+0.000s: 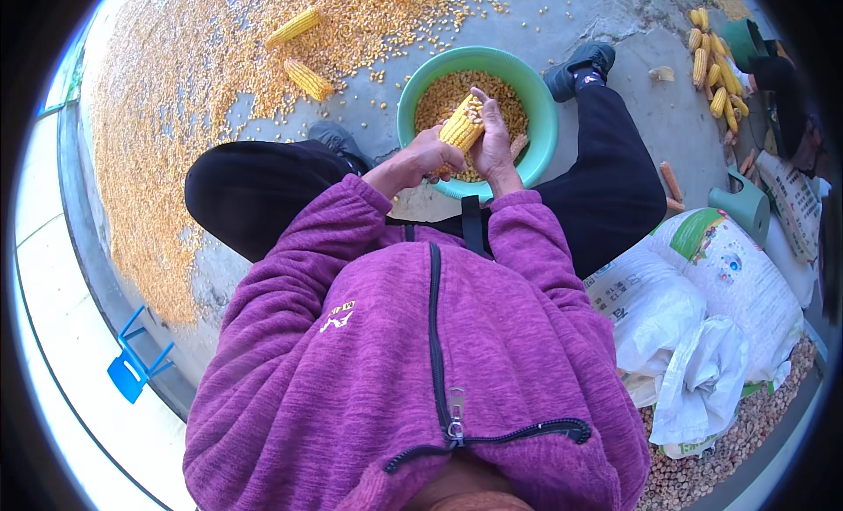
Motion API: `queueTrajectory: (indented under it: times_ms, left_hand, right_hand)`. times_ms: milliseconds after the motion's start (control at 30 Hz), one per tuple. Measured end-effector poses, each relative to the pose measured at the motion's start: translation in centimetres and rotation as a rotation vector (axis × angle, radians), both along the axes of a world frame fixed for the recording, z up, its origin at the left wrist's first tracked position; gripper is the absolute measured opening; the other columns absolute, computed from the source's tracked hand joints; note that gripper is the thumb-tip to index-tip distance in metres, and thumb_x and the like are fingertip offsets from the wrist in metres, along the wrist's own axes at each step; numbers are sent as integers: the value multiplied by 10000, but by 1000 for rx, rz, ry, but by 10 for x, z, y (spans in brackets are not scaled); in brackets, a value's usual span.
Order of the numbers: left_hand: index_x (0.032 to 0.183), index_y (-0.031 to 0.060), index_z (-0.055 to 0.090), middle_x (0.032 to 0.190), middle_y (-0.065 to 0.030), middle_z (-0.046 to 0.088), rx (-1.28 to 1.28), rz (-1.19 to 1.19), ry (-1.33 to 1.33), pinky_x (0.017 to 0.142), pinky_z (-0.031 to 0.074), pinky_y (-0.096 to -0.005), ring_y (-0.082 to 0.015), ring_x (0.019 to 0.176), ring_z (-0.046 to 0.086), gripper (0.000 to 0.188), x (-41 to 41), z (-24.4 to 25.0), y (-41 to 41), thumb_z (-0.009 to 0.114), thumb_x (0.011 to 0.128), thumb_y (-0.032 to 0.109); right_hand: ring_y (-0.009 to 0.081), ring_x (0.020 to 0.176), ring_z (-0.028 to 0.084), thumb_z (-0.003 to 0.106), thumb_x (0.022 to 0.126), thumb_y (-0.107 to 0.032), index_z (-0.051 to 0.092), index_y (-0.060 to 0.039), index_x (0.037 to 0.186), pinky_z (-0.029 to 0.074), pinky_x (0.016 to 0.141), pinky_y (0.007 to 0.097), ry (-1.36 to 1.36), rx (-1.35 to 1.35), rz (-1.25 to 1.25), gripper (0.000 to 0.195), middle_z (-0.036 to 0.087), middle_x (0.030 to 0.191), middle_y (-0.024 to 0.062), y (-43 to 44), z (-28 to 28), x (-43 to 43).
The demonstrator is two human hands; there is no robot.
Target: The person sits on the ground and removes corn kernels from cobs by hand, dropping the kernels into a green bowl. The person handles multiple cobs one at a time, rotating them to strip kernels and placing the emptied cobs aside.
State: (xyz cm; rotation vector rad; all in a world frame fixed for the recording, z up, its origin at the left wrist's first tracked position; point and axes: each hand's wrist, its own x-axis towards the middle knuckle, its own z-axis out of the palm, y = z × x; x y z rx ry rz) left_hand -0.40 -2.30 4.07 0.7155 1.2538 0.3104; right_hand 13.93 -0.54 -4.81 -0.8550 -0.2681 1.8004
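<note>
My left hand [421, 158] grips the lower end of a yellow corn cob [462, 130], tilted over a green plastic basin [543, 126]. Against the cob's right side and upper end lies my right hand [494, 137], its fingers reaching up along it. Some kernels near the cob's upper end are loosened or gone. Loose corn kernels [454, 83] fill the basin's bottom. A stripped cob [519, 145] rests inside by the right wall, partly behind my right hand. The basin stands on the concrete floor between my legs.
Corn kernels [151, 149] cover the floor at left, with cobs [308, 80] on them. More cobs [721, 76] lie at upper right near another person [790, 129]. White woven sacks [731, 267] and a green stool [744, 205] are at right; a blue chair [128, 376] is at lower left.
</note>
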Motion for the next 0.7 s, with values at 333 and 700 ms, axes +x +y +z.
queueTrajectory:
  times_ms: [333,700]
  left_hand:
    - [1057,65,498,724,-40,562,-55,-7,-44,375,395,-269,-135,470,530,459,2,0,3,723,657,64]
    - [974,18,550,679,-59,578,9,-14,-74,363,389,-276,-142,461,545,383,0,-16,-2,706,633,94]
  right_hand:
    - [127,1005,537,590,964,-200,495,-95,1325,495,859,312,-255,44,-26,388,525,1115,42,1,-4,-1]
    - [162,903,588,541,960,-168,428,-85,1385,523,772,299,-427,71,14,448,532,1124,84,-5,12,-8]
